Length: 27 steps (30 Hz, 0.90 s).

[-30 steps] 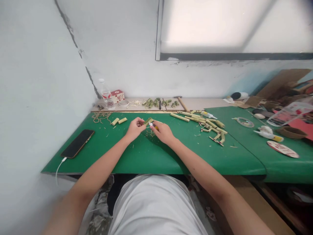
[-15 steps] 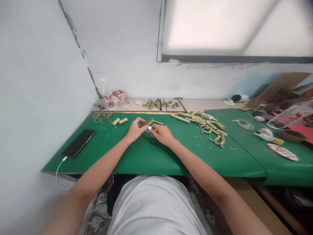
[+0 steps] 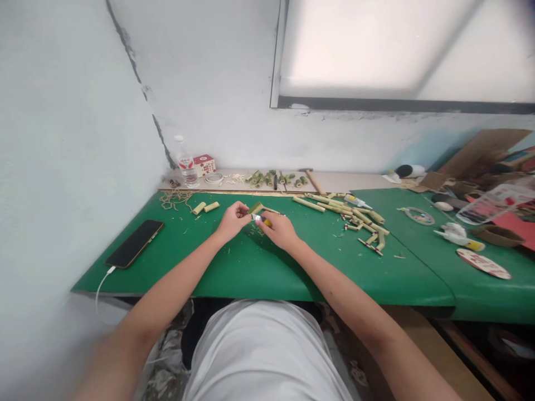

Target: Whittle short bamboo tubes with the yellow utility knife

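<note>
My left hand (image 3: 233, 219) is closed on a short green bamboo piece (image 3: 256, 208), which sticks out past the fingertips to the right. In my right hand (image 3: 279, 227) is a utility knife (image 3: 266, 221) with a yellow part on its handle. Its silvery blade end lies against or very near the lower edge of the bamboo; the exact contact is too small to tell. Just behind the right hand a thin stick (image 3: 272, 210) shows. Small shavings (image 3: 258, 231) are scattered on the green tabletop (image 3: 259, 273) below the hands.
Bamboo sticks (image 3: 330, 207) lie in a pile to the right, beside a glue bottle (image 3: 358, 201). Left are two bamboo pieces (image 3: 204, 207), string (image 3: 174, 199) and a phone (image 3: 134, 244) on a cable. Along the wall stand a water bottle (image 3: 187, 164) and a hammer (image 3: 316, 181).
Both hands keep almost the same place and grip. The knife's blade end has shifted very slightly against the bamboo piece, and the camera view has tilted a little.
</note>
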Available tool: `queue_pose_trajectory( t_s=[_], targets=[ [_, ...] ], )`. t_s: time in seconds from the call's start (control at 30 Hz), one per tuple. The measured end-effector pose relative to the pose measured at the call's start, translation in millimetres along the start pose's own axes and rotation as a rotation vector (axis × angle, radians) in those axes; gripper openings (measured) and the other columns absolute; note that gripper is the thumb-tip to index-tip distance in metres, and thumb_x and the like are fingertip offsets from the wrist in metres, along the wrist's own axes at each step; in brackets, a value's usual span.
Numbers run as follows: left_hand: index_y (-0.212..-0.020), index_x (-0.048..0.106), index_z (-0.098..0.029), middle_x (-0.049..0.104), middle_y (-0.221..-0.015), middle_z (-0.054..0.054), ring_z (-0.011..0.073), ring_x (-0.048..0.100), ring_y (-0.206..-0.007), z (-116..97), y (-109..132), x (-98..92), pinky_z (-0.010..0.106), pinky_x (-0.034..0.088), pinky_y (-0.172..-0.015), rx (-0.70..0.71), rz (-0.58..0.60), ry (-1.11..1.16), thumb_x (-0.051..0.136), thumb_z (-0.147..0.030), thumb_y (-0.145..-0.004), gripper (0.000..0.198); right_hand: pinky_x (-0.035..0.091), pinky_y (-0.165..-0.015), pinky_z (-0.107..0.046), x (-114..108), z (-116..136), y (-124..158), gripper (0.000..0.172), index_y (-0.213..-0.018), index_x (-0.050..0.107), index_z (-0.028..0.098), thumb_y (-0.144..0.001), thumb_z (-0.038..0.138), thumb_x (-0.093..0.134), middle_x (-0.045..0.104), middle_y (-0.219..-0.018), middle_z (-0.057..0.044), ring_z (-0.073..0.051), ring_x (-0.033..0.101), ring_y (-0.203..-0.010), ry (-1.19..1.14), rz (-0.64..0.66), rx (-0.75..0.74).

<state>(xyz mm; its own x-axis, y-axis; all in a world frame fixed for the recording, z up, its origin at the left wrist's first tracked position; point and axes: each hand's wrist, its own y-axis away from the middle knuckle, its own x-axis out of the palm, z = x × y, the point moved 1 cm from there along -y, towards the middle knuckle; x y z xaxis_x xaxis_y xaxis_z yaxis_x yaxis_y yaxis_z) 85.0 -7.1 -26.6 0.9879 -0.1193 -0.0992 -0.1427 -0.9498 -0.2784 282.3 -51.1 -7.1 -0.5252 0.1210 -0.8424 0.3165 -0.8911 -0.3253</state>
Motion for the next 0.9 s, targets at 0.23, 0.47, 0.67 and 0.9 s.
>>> queue_pose_trajectory(
  t_s=[0.23, 0.47, 0.67, 0.9],
  targets=[
    [-0.085, 0.058, -0.02, 0.064, -0.078, -0.002, 0.0136, 0.059, -0.069, 1, -1, -0.3, 0.026, 0.045, -0.065, -0.01, 0.003, 0.001, 0.081, -0.027, -0.071, 0.028, 0.032, -0.068, -0.028, 1, -2, 0, 0.025, -0.102, 0.073, 0.022, -0.11, 0.042, 0.059, 0.078, -0.093, -0.005, -0.02, 0.067, -0.081, 0.007, -0.019, -0.008],
    [-0.087, 0.058, -0.02, 0.063, -0.077, -0.003, 0.013, 0.058, -0.067, 1, 0, -0.7, 0.025, 0.043, -0.063, -0.016, 0.003, -0.009, 0.084, -0.03, -0.073, 0.032, 0.034, -0.066, -0.029, 0, -14, -1, 0.035, -0.115, 0.074, 0.022, -0.111, 0.048, 0.053, 0.08, -0.095, -0.007, -0.023, 0.068, -0.079, -0.016, -0.086, 0.076],
    [-0.089, 0.058, -0.021, 0.063, -0.076, -0.004, 0.0113, 0.056, -0.063, 1, 0, -1.7, 0.024, 0.041, -0.061, -0.01, -0.001, -0.03, 0.086, -0.031, -0.073, 0.034, 0.034, -0.066, -0.028, 2, -18, -2, 0.037, -0.116, 0.075, 0.022, -0.111, 0.05, 0.052, 0.079, -0.092, -0.007, -0.022, 0.067, -0.077, -0.021, -0.098, 0.07],
    [-0.096, 0.059, -0.021, 0.065, -0.08, -0.004, 0.0096, 0.051, -0.056, 0, 3, -2.2, 0.024, 0.033, -0.056, 0.001, -0.013, -0.061, 0.081, -0.026, -0.076, 0.03, 0.035, -0.066, -0.029, -1, -20, -2, 0.036, -0.118, 0.075, 0.021, -0.109, 0.048, 0.053, 0.08, -0.091, -0.007, -0.023, 0.068, -0.077, -0.029, -0.14, 0.107]
  ],
)
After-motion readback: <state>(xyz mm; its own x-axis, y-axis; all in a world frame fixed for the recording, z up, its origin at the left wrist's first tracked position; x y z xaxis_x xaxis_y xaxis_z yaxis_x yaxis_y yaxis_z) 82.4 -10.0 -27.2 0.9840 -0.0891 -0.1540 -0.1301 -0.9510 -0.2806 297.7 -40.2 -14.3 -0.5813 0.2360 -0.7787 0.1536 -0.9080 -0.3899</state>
